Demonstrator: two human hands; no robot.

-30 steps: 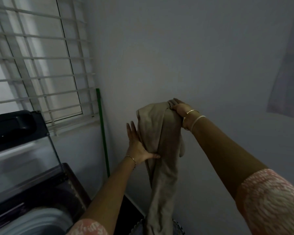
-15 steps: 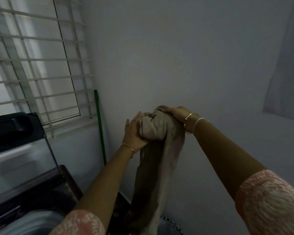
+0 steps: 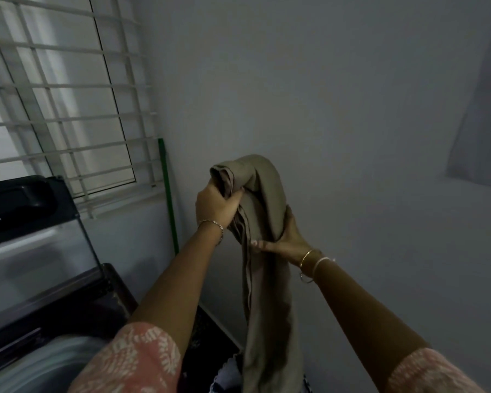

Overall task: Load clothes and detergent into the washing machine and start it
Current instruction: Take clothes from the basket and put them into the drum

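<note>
Loading step: left hand and right hand both clench the beige garment. Next, it likely needs lowering into the open washing machine.

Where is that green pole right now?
In the head view the green pole stands upright left of centre, in the corner beside the barred window, behind the left hand and right of the open washing machine lid.

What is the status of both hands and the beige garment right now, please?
Left hand gripping beige garment at its bunched top. Right hand clasping it lower. Garment in mid-air, right of open washing machine. Nothing blocking.
</note>
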